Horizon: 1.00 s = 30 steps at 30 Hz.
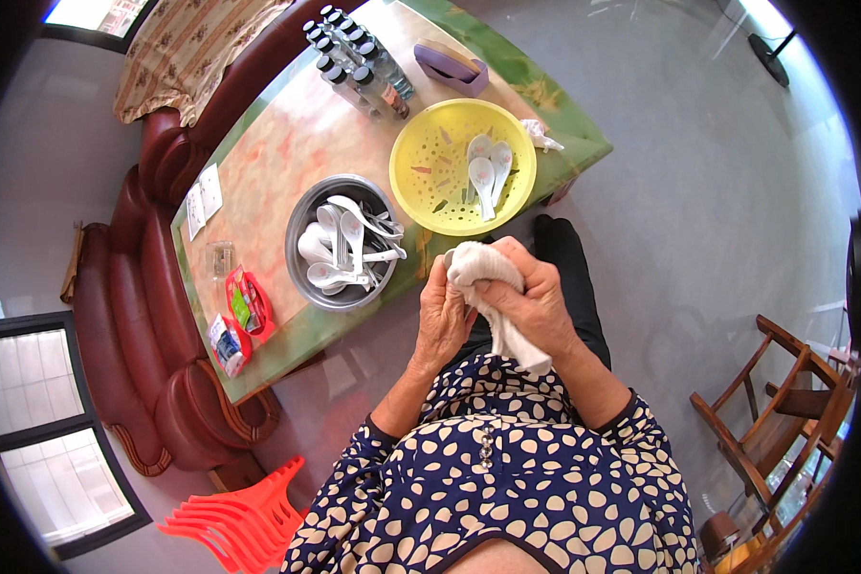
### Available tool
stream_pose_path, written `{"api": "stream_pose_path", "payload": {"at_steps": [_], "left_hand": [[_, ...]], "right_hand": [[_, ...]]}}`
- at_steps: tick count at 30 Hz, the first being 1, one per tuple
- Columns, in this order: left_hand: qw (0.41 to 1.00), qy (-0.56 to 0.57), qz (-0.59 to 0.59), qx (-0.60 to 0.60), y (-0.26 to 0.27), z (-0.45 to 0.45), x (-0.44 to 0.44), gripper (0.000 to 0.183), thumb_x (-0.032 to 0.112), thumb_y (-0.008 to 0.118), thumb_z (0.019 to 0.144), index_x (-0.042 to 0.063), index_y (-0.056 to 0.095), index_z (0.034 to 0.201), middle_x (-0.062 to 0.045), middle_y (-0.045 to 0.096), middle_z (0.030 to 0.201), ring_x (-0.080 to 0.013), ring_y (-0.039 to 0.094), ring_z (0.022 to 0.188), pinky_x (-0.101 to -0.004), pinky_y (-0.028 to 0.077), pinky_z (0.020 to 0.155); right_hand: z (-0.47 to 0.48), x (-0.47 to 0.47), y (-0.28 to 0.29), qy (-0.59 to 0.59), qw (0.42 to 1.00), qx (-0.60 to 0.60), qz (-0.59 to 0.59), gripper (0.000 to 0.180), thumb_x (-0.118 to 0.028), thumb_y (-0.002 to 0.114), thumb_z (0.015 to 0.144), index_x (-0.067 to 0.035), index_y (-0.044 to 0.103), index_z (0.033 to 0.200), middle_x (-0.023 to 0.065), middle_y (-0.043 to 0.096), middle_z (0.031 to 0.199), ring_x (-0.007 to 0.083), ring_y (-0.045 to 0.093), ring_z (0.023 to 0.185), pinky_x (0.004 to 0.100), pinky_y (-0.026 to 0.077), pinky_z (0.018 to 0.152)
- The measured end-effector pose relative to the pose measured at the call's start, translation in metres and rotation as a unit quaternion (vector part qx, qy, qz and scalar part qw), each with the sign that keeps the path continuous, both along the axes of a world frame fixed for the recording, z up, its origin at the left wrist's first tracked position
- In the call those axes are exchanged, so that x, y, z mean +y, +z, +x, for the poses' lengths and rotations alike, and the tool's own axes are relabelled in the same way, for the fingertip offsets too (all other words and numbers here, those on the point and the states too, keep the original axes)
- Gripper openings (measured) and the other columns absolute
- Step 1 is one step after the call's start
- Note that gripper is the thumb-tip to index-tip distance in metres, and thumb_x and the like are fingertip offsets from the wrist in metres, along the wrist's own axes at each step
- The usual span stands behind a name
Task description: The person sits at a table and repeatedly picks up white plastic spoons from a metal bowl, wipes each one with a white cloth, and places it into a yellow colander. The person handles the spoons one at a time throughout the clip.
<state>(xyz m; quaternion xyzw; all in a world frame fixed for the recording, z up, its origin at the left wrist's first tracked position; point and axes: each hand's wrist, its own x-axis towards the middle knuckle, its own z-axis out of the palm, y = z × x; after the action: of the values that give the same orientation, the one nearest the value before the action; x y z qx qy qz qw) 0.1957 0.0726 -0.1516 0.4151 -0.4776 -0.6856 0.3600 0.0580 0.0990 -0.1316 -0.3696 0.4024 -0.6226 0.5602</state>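
My right hand (534,294) is closed around a white cloth (489,269), whose loose end hangs down towards my lap. My left hand (445,316) pinches a small piece of a utensil, probably a spoon, at the cloth's left edge; most of it is hidden by cloth and fingers. Just beyond my hands, a yellow perforated plastic colander (420,204) holds several white spoons (481,179) with a floral pattern. To its left, a grey metal bowl (294,276) is filled with white spoons (352,233) and some metal cutlery.
Several dark-capped bottles (369,79) and a purple holder (466,75) stand at the table's (258,186) back. Red dishes with packets (258,308) sit at its left. Around it are a dark red leather sofa (140,287), stacked red plastic stools (240,520) and wooden furniture (782,402).
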Motion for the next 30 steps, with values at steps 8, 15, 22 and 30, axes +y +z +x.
{"api": "stream_pose_path", "payload": {"at_steps": [8, 15, 22, 30], "left_hand": [[0.982, -0.116, -0.062, -0.136, 0.004, 0.003, 0.008, 0.027, 0.022, 0.038, 0.100, 0.005, 0.049, 0.117, 0.004, 0.051, 0.076, -0.0017, 0.044, 0.063, -0.0182, 0.036, 0.047], [0.978, -0.148, -0.048, -0.140, -0.005, 0.010, 0.013, 0.038, 0.030, 0.035, 0.100, 0.003, 0.045, 0.125, -0.003, 0.056, 0.101, -0.0100, 0.054, 0.081, -0.0226, 0.048, 0.067], [0.991, -0.094, 0.043, -0.083, -0.004, 0.014, 0.008, 0.031, 0.020, 0.034, 0.095, 0.002, 0.040, 0.120, -0.006, 0.057, 0.087, -0.0095, 0.052, 0.065, -0.0222, 0.045, 0.060], [0.996, -0.042, -0.035, -0.073, -0.011, 0.009, 0.031, 0.023, 0.022, 0.040, 0.098, 0.003, 0.043, 0.112, 0.000, 0.053, 0.079, -0.0038, 0.047, 0.063, -0.0170, 0.037, 0.055]], "right_hand": [[-0.017, -0.009, -0.005, 0.014, 0.977, -0.200, 0.077, 0.023, -0.007, 0.060, 0.087, 0.000, 0.061, 0.109, 0.0035, 0.065, 0.094, 0.0071, 0.060, 0.080, 0.0204, 0.050, 0.071], [-0.030, -0.004, -0.001, 0.219, 0.974, -0.051, 0.008, 0.033, -0.003, 0.063, 0.083, -0.003, 0.057, 0.116, 0.0022, 0.062, 0.101, 0.0090, 0.056, 0.090, 0.0246, 0.047, 0.082], [-0.017, -0.008, -0.003, 0.118, 0.991, -0.049, 0.040, 0.028, -0.009, 0.060, 0.088, -0.003, 0.055, 0.115, 0.0023, 0.062, 0.098, 0.0085, 0.057, 0.089, 0.0235, 0.048, 0.078], [-0.007, -0.019, -0.023, -0.016, 0.997, 0.026, 0.066, 0.026, -0.012, 0.062, 0.088, -0.002, 0.058, 0.111, 0.0045, 0.065, 0.094, 0.0097, 0.060, 0.085, 0.0241, 0.049, 0.074]]}}
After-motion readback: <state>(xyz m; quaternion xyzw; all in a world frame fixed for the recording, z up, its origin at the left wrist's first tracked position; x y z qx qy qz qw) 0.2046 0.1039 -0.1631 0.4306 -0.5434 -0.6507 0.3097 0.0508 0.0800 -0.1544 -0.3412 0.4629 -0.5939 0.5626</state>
